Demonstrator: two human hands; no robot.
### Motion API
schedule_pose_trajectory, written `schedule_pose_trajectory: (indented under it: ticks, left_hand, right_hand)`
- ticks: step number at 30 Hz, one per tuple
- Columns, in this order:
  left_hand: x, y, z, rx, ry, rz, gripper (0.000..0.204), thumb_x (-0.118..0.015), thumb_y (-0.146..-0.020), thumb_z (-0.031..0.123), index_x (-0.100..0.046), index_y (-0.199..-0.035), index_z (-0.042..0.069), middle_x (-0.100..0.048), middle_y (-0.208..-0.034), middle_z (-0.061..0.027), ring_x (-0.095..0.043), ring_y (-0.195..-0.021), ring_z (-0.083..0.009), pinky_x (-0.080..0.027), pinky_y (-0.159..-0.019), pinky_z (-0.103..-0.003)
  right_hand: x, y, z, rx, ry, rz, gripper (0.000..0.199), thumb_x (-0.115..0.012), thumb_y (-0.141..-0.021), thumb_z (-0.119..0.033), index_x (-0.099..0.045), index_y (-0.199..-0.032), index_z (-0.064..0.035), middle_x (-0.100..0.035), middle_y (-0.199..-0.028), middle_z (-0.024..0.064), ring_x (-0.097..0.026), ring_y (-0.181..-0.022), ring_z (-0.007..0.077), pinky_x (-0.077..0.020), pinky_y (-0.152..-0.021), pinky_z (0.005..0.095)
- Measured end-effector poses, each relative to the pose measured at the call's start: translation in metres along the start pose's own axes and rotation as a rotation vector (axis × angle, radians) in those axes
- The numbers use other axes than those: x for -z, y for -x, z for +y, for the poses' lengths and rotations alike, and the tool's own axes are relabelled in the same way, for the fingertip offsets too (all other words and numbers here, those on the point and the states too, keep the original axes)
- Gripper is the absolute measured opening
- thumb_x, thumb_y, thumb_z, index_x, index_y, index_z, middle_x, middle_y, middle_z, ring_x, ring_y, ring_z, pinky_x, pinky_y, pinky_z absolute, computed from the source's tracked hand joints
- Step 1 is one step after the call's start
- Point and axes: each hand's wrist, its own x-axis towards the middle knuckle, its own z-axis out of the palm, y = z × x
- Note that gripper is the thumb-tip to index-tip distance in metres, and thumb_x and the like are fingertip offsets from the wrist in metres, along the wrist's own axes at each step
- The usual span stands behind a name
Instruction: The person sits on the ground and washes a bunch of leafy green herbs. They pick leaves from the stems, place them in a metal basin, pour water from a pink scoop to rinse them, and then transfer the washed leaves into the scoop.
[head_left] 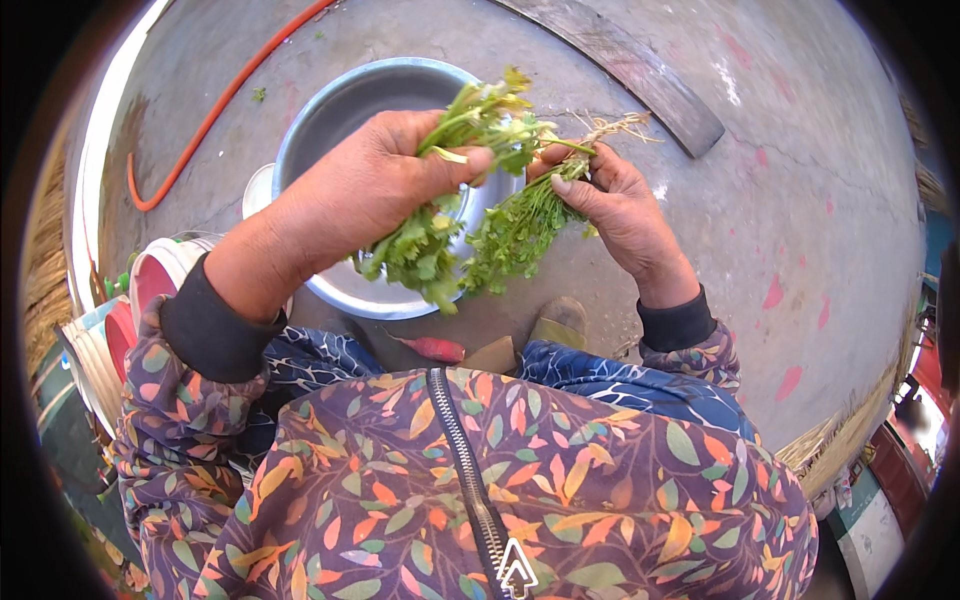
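My left hand (365, 180) is closed around a bunch of leafy cilantro (420, 245). Its green leaves hang below the fist, and some yellowed stems and leaves stick out above the thumb. A second cilantro bunch (515, 235) is pinched by my right hand (620, 205), leaves pointing down to the left and pale stringy roots (615, 128) at the top. A few stems bridge the space between both hands. Beneath them stands a round metal basin (400, 66) with a blue-grey rim; the herbs and my left hand hide part of its inside.
A red radish (435, 348) lies on the concrete floor between my feet. An orange hose (215, 115) curves at the far left, and a dark curved plank (640, 70) lies at the far right. Buckets (150, 268) stand beside my left arm.
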Motion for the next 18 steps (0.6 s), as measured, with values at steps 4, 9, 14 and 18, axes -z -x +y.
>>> schedule_pose_trajectory:
  ticks: [4,9,14,18]
  left_hand:
    - [0.015,-0.002,-0.008,-0.053,-0.046,0.093,0.024,-0.059,-0.095,0.025,-0.062,-0.106,0.003,-0.058,-0.082,0.0048,-0.053,-0.069,-0.002,-0.046,-0.061,-0.02]
    - [-0.002,-0.011,-0.014,0.033,-0.04,0.119,0.022,-0.062,-0.094,0.026,-0.061,-0.101,0.005,-0.057,-0.082,0.0053,-0.053,-0.072,-0.0022,-0.045,-0.064,-0.02]
    - [-0.015,-0.011,-0.016,0.046,0.058,0.03,0.026,-0.074,-0.084,0.023,-0.063,-0.098,0.004,-0.063,-0.087,0.0013,-0.057,-0.078,-0.0052,-0.047,-0.068,-0.022]
    - [-0.017,-0.013,-0.02,0.115,0.111,-0.002,0.031,-0.075,-0.083,0.018,-0.064,-0.107,0.002,-0.065,-0.092,-0.0017,-0.06,-0.083,-0.0082,-0.05,-0.075,-0.024]
  right_hand:
    - [0.004,-0.004,-0.005,0.026,-0.217,-0.108,0.033,-0.058,-0.09,-0.005,-0.052,-0.123,-0.0005,-0.062,-0.115,0.0135,-0.061,-0.109,0.0232,-0.0474,-0.096,0.0346]
    - [-0.003,-0.003,-0.006,-0.017,-0.356,-0.151,0.033,-0.057,-0.087,-0.003,-0.052,-0.119,-0.0025,-0.062,-0.116,0.0126,-0.059,-0.109,0.0204,-0.0459,-0.097,0.035]
    - [-0.012,-0.001,-0.011,-0.051,-0.403,-0.183,0.032,-0.057,-0.086,-0.003,-0.052,-0.118,-0.0027,-0.061,-0.117,0.0129,-0.059,-0.11,0.021,-0.0466,-0.097,0.0361]
    - [-0.017,0.0,-0.013,-0.059,-0.4,-0.219,0.034,-0.057,-0.086,-0.003,-0.052,-0.12,-0.0023,-0.06,-0.117,0.0126,-0.059,-0.11,0.0214,-0.0466,-0.096,0.0365]
